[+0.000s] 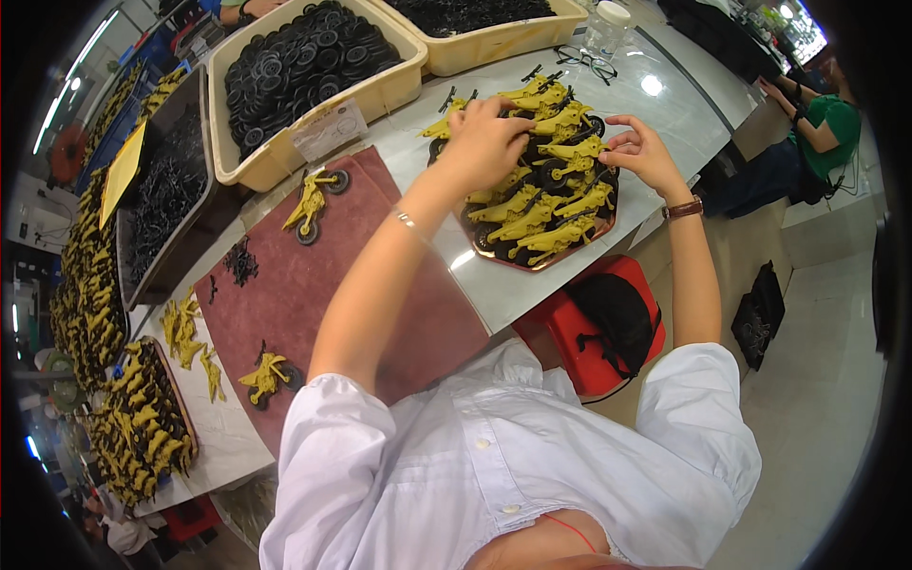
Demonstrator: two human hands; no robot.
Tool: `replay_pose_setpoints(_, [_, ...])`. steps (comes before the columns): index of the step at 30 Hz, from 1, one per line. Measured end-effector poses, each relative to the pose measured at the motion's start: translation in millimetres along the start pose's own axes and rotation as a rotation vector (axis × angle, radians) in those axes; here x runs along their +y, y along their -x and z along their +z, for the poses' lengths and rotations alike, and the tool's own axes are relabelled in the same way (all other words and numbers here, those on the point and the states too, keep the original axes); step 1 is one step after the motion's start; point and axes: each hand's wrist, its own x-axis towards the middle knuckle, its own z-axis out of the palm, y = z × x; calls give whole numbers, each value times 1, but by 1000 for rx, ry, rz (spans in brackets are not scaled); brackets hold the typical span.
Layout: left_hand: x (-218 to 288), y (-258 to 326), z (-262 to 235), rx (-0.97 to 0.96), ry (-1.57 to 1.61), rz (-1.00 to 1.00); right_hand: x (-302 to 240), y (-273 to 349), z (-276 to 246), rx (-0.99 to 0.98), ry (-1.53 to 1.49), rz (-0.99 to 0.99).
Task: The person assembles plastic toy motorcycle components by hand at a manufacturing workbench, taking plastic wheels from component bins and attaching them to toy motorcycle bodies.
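Yellow toy motorcycles [532, 220] with black wheels stand packed in rows on a tray [544, 265] with a shiny copper-coloured rim. Over their far left side reaches my left hand [483, 144], fingers bent and apart, touching the toys; some fingertips are hidden. At the right edge of the same group my right hand [646, 160] has its thumb and fingertips beside a toy, its fingers slightly curved and apart. Two more toy motorcycles lie on a dark red mat [332, 271]: one toy motorcycle [309, 204] at its far part, another toy motorcycle [269, 375] near its left edge.
A cream bin [249, 176] of black wheels stands behind the mat, a second cream bin [456, 57] beside it. Left are a dark bin [204, 180] of small black parts and loose yellow pieces [180, 328]. Glasses [587, 65] lie near a clear jar [605, 33]. A red stool [617, 356] holds a black bag.
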Motion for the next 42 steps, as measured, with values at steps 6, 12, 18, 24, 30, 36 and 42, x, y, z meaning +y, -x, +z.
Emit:
replay_pose_setpoints(6, [-7,99,-112,49,57,-66,12,0,4,135,112,-204])
replay_pose_setpoints(12, [-39,232,-193,65,-89,-399,17,2,4,175,341,-179])
replay_pose_setpoints(18, [-38,335,-221,100,-178,-670,10,-3,9,302,332,-283])
replay_pose_setpoints(24, [-42,369,-214,55,-70,-796,9,-13,14,408,354,-363])
replay_pose_setpoints(30, [-40,369,-213,84,96,-900,11,-15,17,292,253,-273])
replay_pose_setpoints(36, [-32,352,-218,-129,118,-953,20,-20,19,248,148,-397])
replay_pose_setpoints(42, [-31,353,-213,-62,330,-916,12,-9,12,431,402,-482])
